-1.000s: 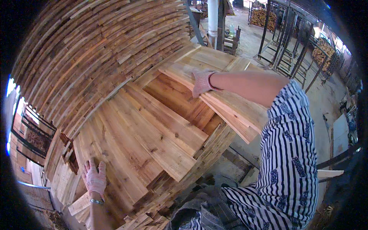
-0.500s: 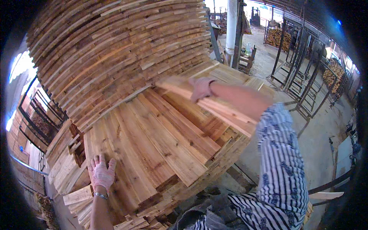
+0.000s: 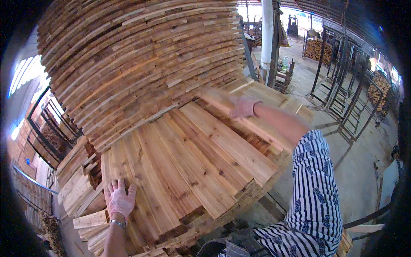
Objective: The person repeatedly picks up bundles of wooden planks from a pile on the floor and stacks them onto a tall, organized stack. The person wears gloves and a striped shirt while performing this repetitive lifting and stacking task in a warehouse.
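Note:
My left hand (image 3: 120,198), in a pale pink work glove, lies flat with fingers spread on the leftmost boards of a row of planed wooden boards (image 3: 171,160). My right hand (image 3: 245,107), gloved alike, is over the right side of the row, closed on a wooden board (image 3: 274,133); hand and board are smeared by motion. Left of that board a pale board (image 3: 227,139) lies flat at the right end of the row. Between the two boards a darker gap shows the lower layer (image 3: 250,133). The fingertips of my right hand are hard to make out.
A tall wall of stacked boards (image 3: 145,64) rises behind the row. Shorter wood pieces (image 3: 92,220) are piled at the left. To the right stand a white post (image 3: 266,38) and black metal racks (image 3: 342,81) on a concrete floor (image 3: 364,141).
The pale board now lies flat against the row, where a gap was. My right hand has shifted slightly right with another board. My left hand stays spread on the boards.

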The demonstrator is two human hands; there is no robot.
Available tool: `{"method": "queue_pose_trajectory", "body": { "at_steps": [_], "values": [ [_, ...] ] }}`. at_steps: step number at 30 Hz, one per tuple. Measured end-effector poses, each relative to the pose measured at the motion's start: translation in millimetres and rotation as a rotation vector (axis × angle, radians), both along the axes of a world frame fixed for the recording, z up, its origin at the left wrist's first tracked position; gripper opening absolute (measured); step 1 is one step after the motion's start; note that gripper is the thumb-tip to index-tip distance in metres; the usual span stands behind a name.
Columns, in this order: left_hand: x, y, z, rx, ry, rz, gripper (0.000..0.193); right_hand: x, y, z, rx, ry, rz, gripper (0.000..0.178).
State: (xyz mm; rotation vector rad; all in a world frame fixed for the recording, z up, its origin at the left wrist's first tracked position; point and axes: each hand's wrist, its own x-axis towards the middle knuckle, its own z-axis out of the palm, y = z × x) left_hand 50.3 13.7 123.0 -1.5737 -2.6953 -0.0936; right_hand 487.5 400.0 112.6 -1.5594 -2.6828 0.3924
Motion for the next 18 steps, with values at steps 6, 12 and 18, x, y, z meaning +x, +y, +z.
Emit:
{"method": "queue_pose_trajectory", "body": {
  "at_steps": [6, 12, 18],
  "values": [
    [-7.2, 1.9, 4.0, -0.061, -0.010, 0.011, 0.075, -49.4, -71.9, 7.9, 0.087, -0.083, -0.135, 0.084],
    [-3.6, -1.8, 6.6, -0.059, -0.015, 0.007, 0.075, 12.8, 6.9, 36.0, 0.139, -0.178, -0.033, 0.070],
    [-9.4, -7.2, 2.6, -0.042, 0.048, 0.025, 0.074, -43.0, -25.0, 19.7, 0.197, 0.061, -0.407, 0.065]
  ]
}}
